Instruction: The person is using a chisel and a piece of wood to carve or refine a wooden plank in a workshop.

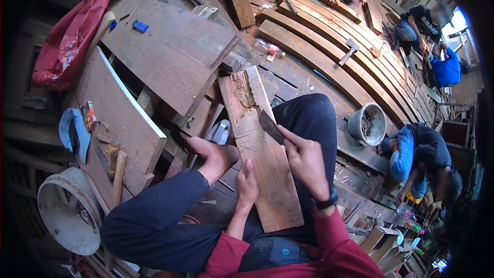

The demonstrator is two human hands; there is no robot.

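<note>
A pale wooden board (pixel 267 185) lies lengthwise across my lap, its far end splintered and gouged around a carved hollow (pixel 242 90). My left hand (pixel 246 188) grips the board's left edge, thumb on top. My right hand (pixel 307 159) is closed round a flat dark metal blade (pixel 269 126), its index finger stretched along the back. The blade's tip lies at the near side of the hollow. Its handle is hidden in my fist, so I cannot tell whether it is a knife or a chisel.
Wide planks (pixel 164 46) lie to the left, with a mallet (pixel 120 172) and a bucket (pixel 67 211) nearby. Long curved beams (pixel 309 46) stretch across the right, a hammer (pixel 348 52) on them. Another bucket (pixel 367 123) stands by my knee. Several people work at the right and far side.
</note>
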